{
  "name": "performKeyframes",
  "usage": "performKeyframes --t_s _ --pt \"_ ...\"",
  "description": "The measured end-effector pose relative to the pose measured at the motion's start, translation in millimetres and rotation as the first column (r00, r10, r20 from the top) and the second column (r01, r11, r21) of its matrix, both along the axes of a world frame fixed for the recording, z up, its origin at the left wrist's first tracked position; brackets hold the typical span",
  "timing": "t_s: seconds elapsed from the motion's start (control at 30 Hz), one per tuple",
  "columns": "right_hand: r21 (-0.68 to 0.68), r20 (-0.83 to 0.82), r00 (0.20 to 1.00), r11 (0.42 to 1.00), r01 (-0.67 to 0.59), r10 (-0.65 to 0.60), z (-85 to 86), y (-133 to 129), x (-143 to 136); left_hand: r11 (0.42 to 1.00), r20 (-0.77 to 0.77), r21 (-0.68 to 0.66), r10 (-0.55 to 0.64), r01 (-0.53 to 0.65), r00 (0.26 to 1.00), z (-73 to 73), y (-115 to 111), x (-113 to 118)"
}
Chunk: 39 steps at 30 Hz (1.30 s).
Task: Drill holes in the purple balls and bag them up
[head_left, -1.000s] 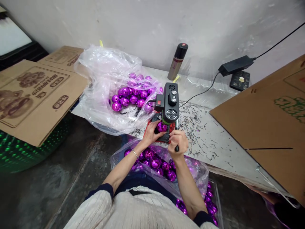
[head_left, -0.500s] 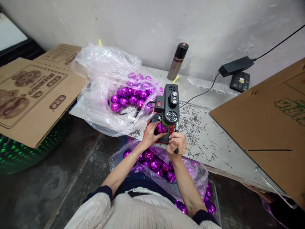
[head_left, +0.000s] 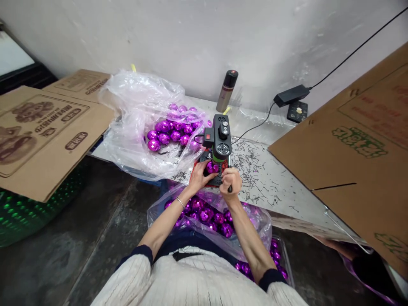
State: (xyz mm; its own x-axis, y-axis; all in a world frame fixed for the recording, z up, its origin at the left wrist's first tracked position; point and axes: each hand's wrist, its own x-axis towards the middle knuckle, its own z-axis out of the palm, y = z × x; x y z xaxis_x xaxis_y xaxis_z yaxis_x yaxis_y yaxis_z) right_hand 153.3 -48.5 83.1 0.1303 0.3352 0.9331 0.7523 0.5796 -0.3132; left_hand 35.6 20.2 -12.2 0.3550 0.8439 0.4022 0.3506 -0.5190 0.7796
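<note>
My left hand [head_left: 199, 177] holds a shiny purple ball [head_left: 211, 167] between thumb and fingers, under the head of a small black machine [head_left: 222, 138]. The machine stands on a black and red base at the table's front edge. My right hand [head_left: 230, 182] is wrapped round the black-gripped lever [head_left: 230, 188] at the machine's right side. Behind and to the left, several purple balls [head_left: 164, 126] lie in an open clear plastic bag [head_left: 127, 123]. Another clear bag with purple balls [head_left: 205, 213] is below my forearms.
Small dark pins [head_left: 255, 170] are scattered over the white table [head_left: 287, 195]. A spray can [head_left: 227, 91] and a power adapter [head_left: 291, 95] are near the wall. Cardboard boxes stand left [head_left: 47, 140] and right [head_left: 350, 161]. A cable runs from adapter to machine.
The view has shifted slightly, so the machine, can and right box appear further left. Both hands keep their hold on the ball and the lever.
</note>
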Motion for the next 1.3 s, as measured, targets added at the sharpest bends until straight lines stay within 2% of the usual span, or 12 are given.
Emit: performKeyframes --t_s 0.13,0.23,0.4,0.53,0.6,0.7,0.8,0.9,1.03,1.1,1.2,1.3 --pt "-0.140 -0.110 0.994 0.990 -0.027 0.011 39.2 -1.5 2.4 1.000 0.017 0.004 0.028 -0.028 0.999 8.5 -2.7 -1.3" --pt "-0.198 -0.159 0.987 0.979 -0.044 0.013 54.5 -3.2 2.2 0.997 0.020 0.054 0.063 -0.064 0.998 17.4 -25.2 -19.3" --pt "-0.158 -0.122 0.992 0.987 -0.042 0.023 41.0 -6.4 -0.7 0.995 -0.175 0.076 -0.055 0.070 0.983 8.8 -98.1 -76.1" --pt "-0.144 -0.124 0.992 0.989 -0.034 0.016 31.7 -7.2 -1.2 0.988 -0.418 -0.147 -0.020 -0.046 0.908 -6.1 -134.6 -99.1" --pt "-0.134 -0.127 0.992 0.990 -0.039 0.022 31.5 -6.8 -0.8 0.970 -0.494 -0.220 -0.019 -0.103 0.870 -3.8 -134.0 -98.1" --pt "-0.125 -0.113 0.993 0.992 -0.036 0.022 33.1 -6.5 -0.3 0.966 -0.520 -0.239 -0.039 -0.101 0.853 11.3 -117.0 -92.7" --pt "-0.129 -0.100 0.995 0.991 -0.021 0.008 34.0 -7.1 0.0 0.963 -0.517 -0.271 -0.131 -0.017 0.846 23.4 -98.2 -94.1" --pt "-0.134 -0.099 0.995 0.991 -0.016 0.003 32.8 -8.1 0.7 0.962 -0.497 -0.256 -0.219 0.099 0.840 19.1 -92.9 -102.8" --pt "-0.132 -0.083 0.997 0.991 -0.005 -0.006 29.2 -8.4 2.0 0.985 -0.425 0.031 -0.141 0.170 0.894 5.6 -104.7 -110.9" --pt "-0.136 -0.081 0.997 0.991 0.000 -0.012 28.0 -8.2 2.2 0.960 -0.365 0.216 -0.091 0.179 0.927 7.1 -109.0 -111.3" --pt "-0.142 -0.088 0.996 0.990 0.009 -0.022 27.4 -8.2 2.2 0.916 -0.240 0.384 -0.027 0.120 0.970 24.0 -100.2 -112.5" --pt "-0.134 -0.085 0.996 0.991 0.001 -0.012 27.8 -8.4 2.1 0.905 -0.133 0.418 0.151 -0.083 0.979 53.0 -64.8 -122.5"
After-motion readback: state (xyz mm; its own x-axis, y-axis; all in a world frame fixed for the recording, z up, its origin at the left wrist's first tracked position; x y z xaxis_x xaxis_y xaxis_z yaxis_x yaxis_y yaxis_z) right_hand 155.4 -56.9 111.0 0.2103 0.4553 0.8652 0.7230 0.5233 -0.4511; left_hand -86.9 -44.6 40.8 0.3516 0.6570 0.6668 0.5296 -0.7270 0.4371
